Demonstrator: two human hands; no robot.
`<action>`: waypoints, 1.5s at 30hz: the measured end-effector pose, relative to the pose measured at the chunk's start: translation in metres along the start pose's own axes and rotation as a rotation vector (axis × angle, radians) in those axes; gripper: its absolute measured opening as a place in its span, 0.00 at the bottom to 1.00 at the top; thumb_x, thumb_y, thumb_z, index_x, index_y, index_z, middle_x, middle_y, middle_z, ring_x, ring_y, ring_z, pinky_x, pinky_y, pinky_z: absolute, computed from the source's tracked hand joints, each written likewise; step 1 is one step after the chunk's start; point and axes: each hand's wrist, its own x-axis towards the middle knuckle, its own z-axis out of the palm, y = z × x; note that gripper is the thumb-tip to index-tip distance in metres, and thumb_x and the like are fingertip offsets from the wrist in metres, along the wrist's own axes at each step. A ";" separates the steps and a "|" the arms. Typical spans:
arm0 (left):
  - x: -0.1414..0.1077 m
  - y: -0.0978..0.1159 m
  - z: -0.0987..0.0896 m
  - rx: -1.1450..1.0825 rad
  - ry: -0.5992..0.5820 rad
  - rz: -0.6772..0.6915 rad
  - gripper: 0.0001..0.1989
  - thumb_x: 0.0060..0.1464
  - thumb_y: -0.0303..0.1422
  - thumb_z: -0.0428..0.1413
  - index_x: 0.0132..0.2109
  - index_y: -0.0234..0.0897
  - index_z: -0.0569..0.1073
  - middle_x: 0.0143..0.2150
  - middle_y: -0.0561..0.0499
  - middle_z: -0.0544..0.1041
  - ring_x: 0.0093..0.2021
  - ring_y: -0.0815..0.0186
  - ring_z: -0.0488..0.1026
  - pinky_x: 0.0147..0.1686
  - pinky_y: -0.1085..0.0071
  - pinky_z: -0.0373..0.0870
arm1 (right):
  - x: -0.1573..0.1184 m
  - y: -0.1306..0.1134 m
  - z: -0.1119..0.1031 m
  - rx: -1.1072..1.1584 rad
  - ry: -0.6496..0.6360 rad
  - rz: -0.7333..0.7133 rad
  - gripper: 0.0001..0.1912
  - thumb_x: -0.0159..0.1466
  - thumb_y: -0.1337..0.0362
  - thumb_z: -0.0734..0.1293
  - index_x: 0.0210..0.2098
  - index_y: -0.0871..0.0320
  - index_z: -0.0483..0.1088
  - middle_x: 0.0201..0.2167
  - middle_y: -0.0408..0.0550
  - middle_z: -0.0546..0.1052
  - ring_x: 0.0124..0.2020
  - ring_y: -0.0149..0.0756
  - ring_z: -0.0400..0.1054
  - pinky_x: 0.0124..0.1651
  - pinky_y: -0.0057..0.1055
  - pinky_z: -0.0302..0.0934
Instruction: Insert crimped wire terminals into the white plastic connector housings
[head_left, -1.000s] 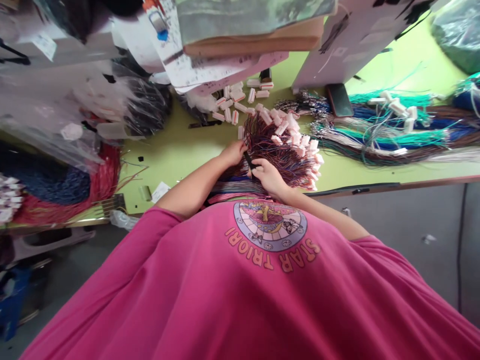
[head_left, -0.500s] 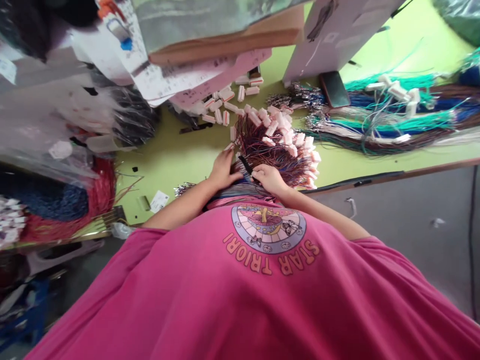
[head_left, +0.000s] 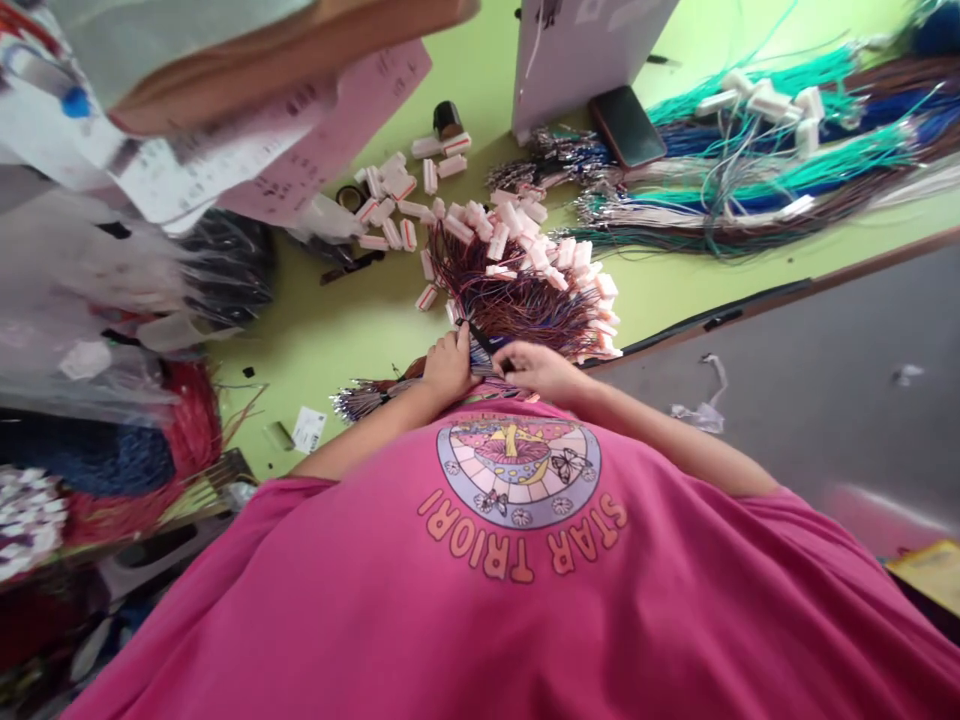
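Observation:
A thick bundle of thin dark red and blue wires (head_left: 525, 310) lies at the table's front edge, its far ends carrying many white connectors (head_left: 536, 250). Across the bundle runs a narrow black strap (head_left: 474, 336). My left hand (head_left: 448, 366) is closed on the bundle's left side, fingers close to the strap's far end. With bent fingers, my right hand (head_left: 538, 368) pinches the strap's near end on the right side. Metal-tipped wire ends (head_left: 356, 402) stick out left of my left forearm. My shirt hides the bundle's nearest part.
Loose white connectors (head_left: 391, 182) are scattered behind the bundle, near a black roll (head_left: 448, 118). A phone (head_left: 628, 127) lies on green, blue and brown wires (head_left: 750, 200) at right. Papers (head_left: 300, 140) overhang the back left; plastic bags (head_left: 127, 270) and red wires (head_left: 191, 420) lie left.
My left hand has drawn its fingers in against the bundle beside the strap. My right hand has shifted along the strap toward its near end. The camera view has turned slightly.

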 end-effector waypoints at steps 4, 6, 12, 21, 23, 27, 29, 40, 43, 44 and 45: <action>0.005 0.000 -0.004 -0.015 -0.019 -0.016 0.52 0.53 0.40 0.63 0.75 0.24 0.48 0.62 0.27 0.69 0.59 0.41 0.70 0.59 0.54 0.67 | -0.027 0.043 -0.005 -0.218 -0.045 -0.102 0.15 0.57 0.70 0.68 0.44 0.59 0.77 0.35 0.43 0.79 0.33 0.29 0.68 0.40 0.30 0.64; 0.003 -0.001 -0.006 -0.032 -0.008 -0.030 0.53 0.52 0.42 0.63 0.76 0.25 0.47 0.67 0.26 0.65 0.64 0.40 0.67 0.62 0.53 0.66 | -0.031 0.060 -0.011 -0.261 -0.060 -0.082 0.18 0.57 0.70 0.68 0.46 0.57 0.79 0.37 0.43 0.80 0.34 0.30 0.69 0.43 0.32 0.65; -0.022 -0.011 0.007 0.102 -0.092 -0.006 0.67 0.44 0.56 0.67 0.77 0.28 0.40 0.78 0.28 0.33 0.77 0.33 0.36 0.70 0.31 0.40 | -0.012 0.091 -0.017 -0.124 0.083 0.008 0.16 0.58 0.69 0.69 0.45 0.57 0.81 0.26 0.42 0.77 0.26 0.30 0.66 0.36 0.31 0.66; -0.013 -0.016 0.003 0.134 -0.057 -0.048 0.57 0.51 0.46 0.63 0.77 0.32 0.43 0.63 0.27 0.68 0.61 0.39 0.70 0.58 0.52 0.70 | -0.028 0.108 -0.011 0.206 0.073 -0.068 0.21 0.57 0.66 0.70 0.50 0.58 0.67 0.30 0.40 0.77 0.29 0.30 0.69 0.33 0.28 0.61; -0.009 -0.018 -0.008 0.133 -0.094 -0.052 0.58 0.49 0.46 0.63 0.77 0.33 0.41 0.58 0.29 0.72 0.56 0.39 0.74 0.52 0.52 0.73 | -0.040 0.107 -0.009 0.247 0.013 0.000 0.15 0.57 0.63 0.72 0.43 0.58 0.69 0.28 0.41 0.76 0.28 0.29 0.68 0.33 0.28 0.60; -0.007 -0.016 -0.028 0.107 -0.119 -0.021 0.64 0.46 0.51 0.65 0.77 0.34 0.37 0.56 0.29 0.74 0.53 0.38 0.76 0.49 0.52 0.74 | -0.049 0.086 -0.007 0.287 0.077 -0.036 0.12 0.60 0.63 0.71 0.43 0.58 0.71 0.30 0.42 0.77 0.28 0.29 0.68 0.32 0.28 0.61; -0.007 -0.010 -0.032 0.076 -0.109 -0.031 0.65 0.46 0.53 0.65 0.77 0.35 0.35 0.58 0.29 0.74 0.54 0.37 0.76 0.50 0.52 0.74 | -0.048 0.071 -0.007 0.296 0.085 -0.115 0.14 0.61 0.65 0.69 0.47 0.56 0.71 0.32 0.42 0.78 0.27 0.27 0.66 0.30 0.28 0.59; 0.007 -0.003 -0.043 -0.162 -0.076 -0.069 0.63 0.50 0.48 0.65 0.77 0.37 0.34 0.79 0.33 0.36 0.79 0.44 0.39 0.73 0.41 0.46 | -0.039 0.086 0.003 0.236 0.078 -0.037 0.10 0.60 0.70 0.69 0.42 0.58 0.70 0.28 0.40 0.77 0.25 0.26 0.69 0.30 0.26 0.63; 0.013 0.011 -0.037 -0.212 0.029 -0.127 0.65 0.46 0.54 0.66 0.77 0.36 0.36 0.78 0.33 0.44 0.77 0.44 0.46 0.73 0.42 0.49 | -0.037 0.092 -0.001 0.233 0.093 -0.030 0.12 0.59 0.69 0.69 0.43 0.58 0.70 0.29 0.41 0.78 0.26 0.27 0.70 0.31 0.26 0.64; 0.016 0.017 -0.032 -0.225 0.052 -0.151 0.64 0.46 0.55 0.66 0.77 0.36 0.39 0.77 0.32 0.48 0.76 0.43 0.51 0.72 0.43 0.52 | -0.038 0.096 -0.002 0.190 0.095 -0.023 0.13 0.59 0.68 0.69 0.44 0.58 0.71 0.29 0.41 0.78 0.26 0.28 0.71 0.31 0.27 0.65; 0.019 0.021 -0.027 -0.239 0.077 -0.177 0.62 0.45 0.55 0.66 0.76 0.36 0.43 0.76 0.32 0.53 0.74 0.42 0.55 0.70 0.44 0.56 | -0.038 0.100 -0.004 0.120 0.101 -0.014 0.12 0.59 0.66 0.69 0.44 0.57 0.71 0.28 0.41 0.78 0.26 0.28 0.70 0.32 0.27 0.65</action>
